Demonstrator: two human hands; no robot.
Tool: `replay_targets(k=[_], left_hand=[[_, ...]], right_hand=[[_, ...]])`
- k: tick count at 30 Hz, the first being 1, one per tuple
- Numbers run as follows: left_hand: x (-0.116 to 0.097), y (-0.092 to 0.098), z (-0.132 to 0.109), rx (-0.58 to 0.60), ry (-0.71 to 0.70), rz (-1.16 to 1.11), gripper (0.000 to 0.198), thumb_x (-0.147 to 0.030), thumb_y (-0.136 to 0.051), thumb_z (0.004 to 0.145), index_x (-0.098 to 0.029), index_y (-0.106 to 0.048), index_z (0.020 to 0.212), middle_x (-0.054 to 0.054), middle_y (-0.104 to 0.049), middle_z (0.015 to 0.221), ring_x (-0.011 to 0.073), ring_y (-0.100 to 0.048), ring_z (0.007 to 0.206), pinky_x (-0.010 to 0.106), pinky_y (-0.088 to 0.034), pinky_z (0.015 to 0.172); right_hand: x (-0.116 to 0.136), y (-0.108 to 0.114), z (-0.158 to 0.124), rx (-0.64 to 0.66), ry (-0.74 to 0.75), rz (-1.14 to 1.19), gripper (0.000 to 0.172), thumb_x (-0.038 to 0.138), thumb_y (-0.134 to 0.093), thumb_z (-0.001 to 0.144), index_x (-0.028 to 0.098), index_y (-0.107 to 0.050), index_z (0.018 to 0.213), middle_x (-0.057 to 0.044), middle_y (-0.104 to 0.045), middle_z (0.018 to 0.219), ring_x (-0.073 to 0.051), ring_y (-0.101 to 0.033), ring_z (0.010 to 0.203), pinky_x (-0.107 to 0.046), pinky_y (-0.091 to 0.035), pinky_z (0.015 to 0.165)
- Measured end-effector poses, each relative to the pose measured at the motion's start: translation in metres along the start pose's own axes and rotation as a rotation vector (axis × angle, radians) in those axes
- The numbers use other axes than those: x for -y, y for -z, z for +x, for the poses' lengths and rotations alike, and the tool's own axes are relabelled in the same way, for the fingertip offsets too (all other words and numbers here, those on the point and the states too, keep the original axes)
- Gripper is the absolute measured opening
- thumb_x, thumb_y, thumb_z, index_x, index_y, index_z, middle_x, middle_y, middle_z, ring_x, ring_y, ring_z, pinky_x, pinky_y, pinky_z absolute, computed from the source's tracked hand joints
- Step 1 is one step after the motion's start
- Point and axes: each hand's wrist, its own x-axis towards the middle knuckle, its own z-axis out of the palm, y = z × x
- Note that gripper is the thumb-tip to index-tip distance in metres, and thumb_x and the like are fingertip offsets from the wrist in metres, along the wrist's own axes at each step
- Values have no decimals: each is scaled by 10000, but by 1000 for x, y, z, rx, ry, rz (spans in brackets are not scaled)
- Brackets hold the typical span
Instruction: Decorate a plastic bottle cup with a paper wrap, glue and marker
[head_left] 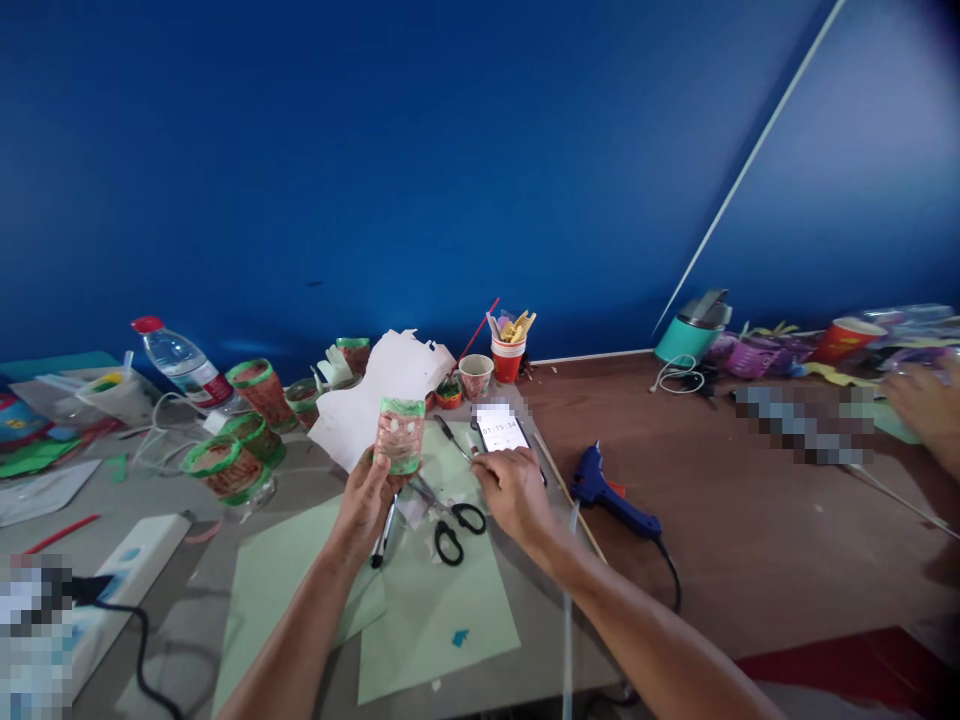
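My left hand [369,500] is closed round a small cup [400,437] with green bands at rim and base and a reddish-brown middle, held up above the table. My right hand [516,492] is just in front of a phone [501,428] whose lit screen shows a timer. Its fingers are curled together, and what they pinch, if anything, is hidden. Between the hands lie black-handled scissors [459,533], partly covered by a sheet of pale green paper's clutter. A marker [385,532] rests below my left hand, and a pen [452,437] lies left of the phone.
Several similar cups [229,468] and a water bottle [184,365] stand at left, near a power strip [135,575]. A blue glue gun [611,495] lies right of a wooden stick [570,490]. Another person's hand [926,405] is at far right.
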Motion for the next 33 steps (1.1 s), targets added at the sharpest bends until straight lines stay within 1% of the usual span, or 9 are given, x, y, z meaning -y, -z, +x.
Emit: replay_targets(k=[3,5,8,11,16,19,22,27,33], left_hand=[[-1,-1,-1,19,-4,0,430,-443,-713,739,-186,-651,1078,91,-676,1164,265,-627,1054,390,-515,879],[-2,-1,-1,29,-1,7,444,-453,-707,742,-192,-646,1095,92,-666,1186,267,-624,1063,389,-518,873],[-5,-1,-3,53,11,23,433,-460,-684,763,-188,-640,1096,98,-652,1212,270,-622,1070,388,-524,863],[-6,-1,-4,55,19,19,429,-456,-672,774,-190,-628,1108,101,-633,1244,275,-607,1101,385,-527,860],[-5,0,-4,39,24,14,460,-457,-680,766,-183,-610,1129,108,-633,1242,280,-605,1104,396,-527,860],[-5,-1,-3,38,25,26,459,-459,-685,758,-177,-624,1115,108,-643,1222,279,-615,1083,396,-525,859],[-4,-1,-3,37,24,24,459,-467,-691,749,-183,-634,1105,103,-641,1224,277,-618,1073,401,-520,864],[-1,1,-3,32,32,24,425,-449,-660,782,-177,-623,1106,108,-642,1215,270,-614,1071,392,-518,860],[0,1,-3,36,44,42,458,-471,-674,763,-182,-625,1115,108,-654,1198,267,-619,1058,391,-506,856]], right_hand=[[-1,5,0,-25,-13,-117,232,295,-510,917,206,-705,1006,-70,-686,956,-223,-551,957,-335,-305,891],[0,5,0,34,-9,-203,236,322,-534,896,204,-698,1019,-91,-653,1006,-253,-510,1006,-351,-307,888],[3,1,-3,140,-8,-298,230,343,-570,860,175,-700,949,-121,-615,1031,-285,-480,1023,-380,-310,889],[6,-3,-5,153,-12,-341,283,366,-580,844,144,-688,982,-149,-597,1060,-307,-462,1039,-413,-291,924],[8,-4,-6,187,-51,-360,295,362,-565,847,121,-696,957,-174,-591,1068,-324,-450,1061,-430,-273,939],[9,-2,-6,192,-31,-332,256,338,-525,871,153,-700,890,-154,-596,1047,-310,-458,1054,-419,-280,913],[10,-2,-6,176,-7,-298,220,294,-506,876,167,-681,922,-134,-606,1034,-291,-478,1035,-409,-280,894],[9,-7,-6,266,-25,-299,207,158,-487,848,156,-658,965,-139,-646,1021,-277,-515,1030,-396,-254,911],[10,-7,-7,334,26,-243,191,186,-504,839,160,-655,951,-127,-683,972,-280,-575,987,-384,-263,883]])
